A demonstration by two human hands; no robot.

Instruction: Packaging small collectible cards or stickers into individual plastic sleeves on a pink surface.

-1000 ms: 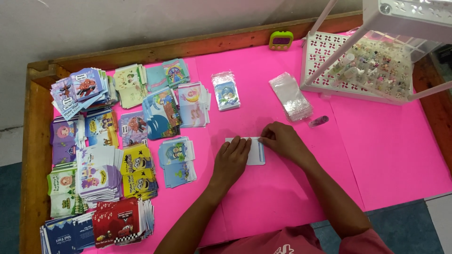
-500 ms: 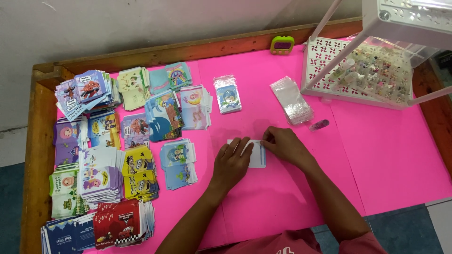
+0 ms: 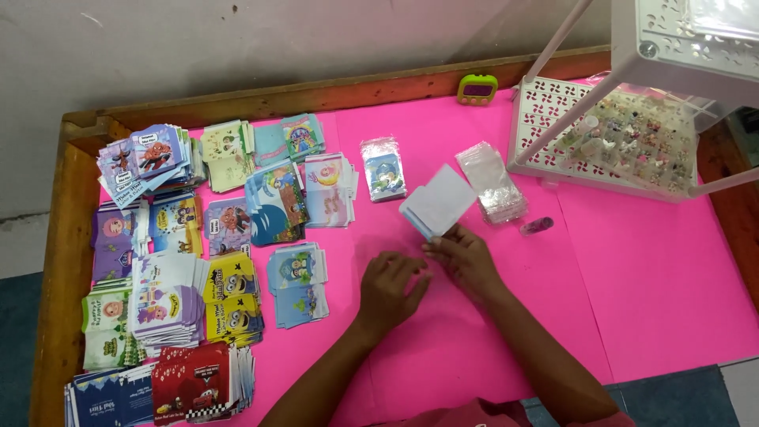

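Right hand (image 3: 466, 257): fingertips pinch the near corner of a small stack of cards (image 3: 437, 202), lifted off the mat and tilted, pale backs up.
Left hand (image 3: 393, 285): rests loosely curled on the mat just beside the right one, holding nothing; its fingertips are near the stack's low corner but I cannot tell if they touch.
Stack: thin, light card by the look of it, stiff enough to keep flat when held by one corner; the edges look glossy, so loose cards could slide apart. A pinch across a corner or along a short edge, thumb on top, seems the sure hold.
Sleeves (image 3: 492, 180): a heap of clear plastic sleeves lies just right of the stack, limp and slippery-looking.
Bagged pack (image 3: 383, 168): one blue pack already in a clear sleeve, left of the stack.
Piles (image 3: 294, 273): many coloured cartoon card piles cover the left half of the pink mat (image 3: 632, 285).
Rack (image 3: 609, 138): white perforated tray with small trinkets, far right.
Timer (image 3: 477, 88): small green gadget by the wooden rim (image 3: 55, 261).
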